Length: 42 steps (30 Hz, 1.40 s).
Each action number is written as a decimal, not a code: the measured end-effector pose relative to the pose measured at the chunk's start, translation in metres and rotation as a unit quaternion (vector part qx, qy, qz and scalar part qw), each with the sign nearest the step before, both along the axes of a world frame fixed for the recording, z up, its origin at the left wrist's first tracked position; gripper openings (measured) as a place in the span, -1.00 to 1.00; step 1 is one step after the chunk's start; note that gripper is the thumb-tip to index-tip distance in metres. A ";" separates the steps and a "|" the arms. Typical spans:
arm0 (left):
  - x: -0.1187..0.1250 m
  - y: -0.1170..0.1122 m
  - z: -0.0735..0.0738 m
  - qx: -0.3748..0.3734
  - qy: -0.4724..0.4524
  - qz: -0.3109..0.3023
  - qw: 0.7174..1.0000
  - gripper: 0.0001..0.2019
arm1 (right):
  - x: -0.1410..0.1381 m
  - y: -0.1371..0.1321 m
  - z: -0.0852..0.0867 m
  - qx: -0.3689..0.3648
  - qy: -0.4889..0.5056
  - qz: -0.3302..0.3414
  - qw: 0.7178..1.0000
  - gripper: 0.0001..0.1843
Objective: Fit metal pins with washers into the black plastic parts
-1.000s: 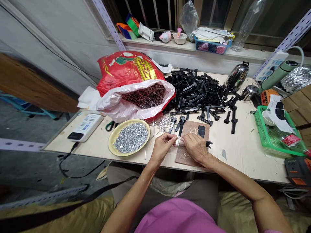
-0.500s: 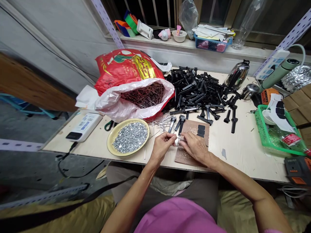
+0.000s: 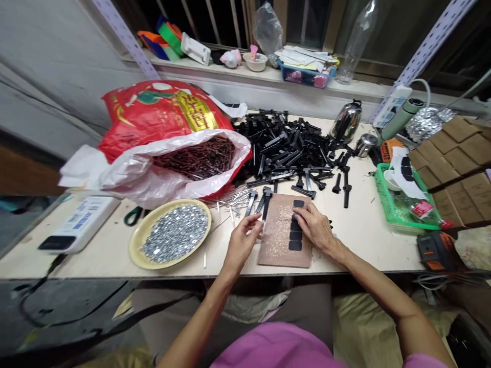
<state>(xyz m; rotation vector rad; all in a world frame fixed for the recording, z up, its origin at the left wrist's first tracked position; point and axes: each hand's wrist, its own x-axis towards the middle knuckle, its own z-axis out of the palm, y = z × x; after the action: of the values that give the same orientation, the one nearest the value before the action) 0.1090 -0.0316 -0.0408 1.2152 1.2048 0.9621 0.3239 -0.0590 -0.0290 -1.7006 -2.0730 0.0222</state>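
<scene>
My left hand (image 3: 244, 239) is closed in a pinch at the left edge of a brown board (image 3: 278, 253). A small pale sliver shows by its fingertips, too small to name. Over the board, my right hand (image 3: 316, 229) pinches a thin metal pin (image 3: 288, 210) that points left. Beneath and beside those fingers runs a column of black rounded pads (image 3: 295, 236) on the board. Several black T-shaped plastic pieces (image 3: 265, 198) lie just beyond the board's far left corner. Loose thin pins (image 3: 235, 198) are scattered left of them.
A yellow bowl of small metal washers (image 3: 132, 250) stands left, with a white power bank (image 3: 82, 225) beyond it. Behind are a red bag of screws (image 3: 153, 110) and a heap of black plastic pieces (image 3: 284, 145). A green basket (image 3: 412, 222) sits right, near stacked cartons (image 3: 460, 163).
My hands have come apart: the right moved over the black pads with the pin, the left stayed at the board's left side. The view has shifted right, and more black pads show.
</scene>
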 end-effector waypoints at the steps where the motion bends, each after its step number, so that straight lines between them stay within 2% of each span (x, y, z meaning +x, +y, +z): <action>1: 0.001 -0.003 -0.004 0.040 0.036 -0.010 0.999 -0.62 | 0.009 0.001 -0.004 -0.001 0.013 -0.004 1.000 -0.78; 3: 0.005 -0.009 -0.014 0.139 0.105 -0.032 0.984 -0.70 | 0.027 0.003 -0.011 -0.003 0.039 -0.006 0.999 -0.80; 6: 0.014 -0.017 -0.029 0.277 0.186 -0.056 0.941 -0.77 | 0.045 0.008 -0.019 -0.008 0.071 0.007 0.997 -0.83; 8: 0.018 -0.021 -0.039 0.342 0.220 -0.066 0.911 -0.76 | 0.051 0.011 -0.022 -0.011 0.083 0.012 0.996 -0.84; 11: 0.020 -0.023 -0.051 0.401 0.249 -0.079 0.878 -0.72 | 0.055 0.016 -0.024 -0.021 0.072 0.019 0.997 -0.83; 13: 0.020 -0.024 -0.056 0.414 0.262 -0.086 0.868 -0.68 | 0.059 0.022 -0.023 -0.029 0.048 0.027 0.998 -0.81; 17: 0.018 -0.027 -0.060 0.408 0.282 -0.092 0.863 -0.62 | 0.068 0.037 -0.020 -0.025 -0.007 0.050 0.998 -0.77; 20: 0.018 -0.030 -0.060 0.403 0.292 -0.088 0.863 -0.59 | 0.066 0.029 -0.024 -0.008 -0.044 0.084 0.995 -0.72; 22: 0.019 -0.031 -0.061 0.404 0.296 -0.084 0.862 -0.59 | 0.059 0.013 -0.029 -0.006 -0.070 0.155 0.985 -0.70; 25: 0.021 -0.031 -0.062 0.406 0.308 -0.077 0.857 -0.62 | 0.053 -0.004 -0.032 -0.010 -0.103 0.294 0.950 -0.70; 26: 0.021 -0.031 -0.063 0.407 0.313 -0.074 0.855 -0.64 | 0.054 -0.003 -0.030 -0.010 -0.101 0.293 0.951 -0.70; 30: 0.022 -0.031 -0.062 0.409 0.323 -0.068 0.850 -0.70 | 0.060 0.014 -0.028 -0.032 -0.043 0.118 0.992 -0.67; 36: 0.021 -0.031 -0.059 0.408 0.329 -0.076 0.848 -0.74 | 0.047 0.003 -0.039 -0.086 -0.018 0.211 0.973 -0.68; 37: 0.021 -0.031 -0.058 0.406 0.332 -0.076 0.848 -0.74 | 0.048 0.007 -0.038 -0.086 -0.016 0.204 0.975 -0.67; 40: 0.022 -0.031 -0.057 0.407 0.334 -0.074 0.847 -0.76 | 0.056 0.027 -0.028 -0.068 -0.021 0.121 0.990 -0.65; 42: 0.022 -0.031 -0.056 0.410 0.335 -0.074 0.845 -0.77 | 0.058 0.034 -0.023 -0.057 -0.042 0.153 0.986 -0.64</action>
<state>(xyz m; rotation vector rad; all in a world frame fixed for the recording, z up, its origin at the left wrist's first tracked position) 0.1313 -0.0629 -0.0972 2.4478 1.2066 0.9944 0.3817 -0.0254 -0.0516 -1.4502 -2.4207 0.1714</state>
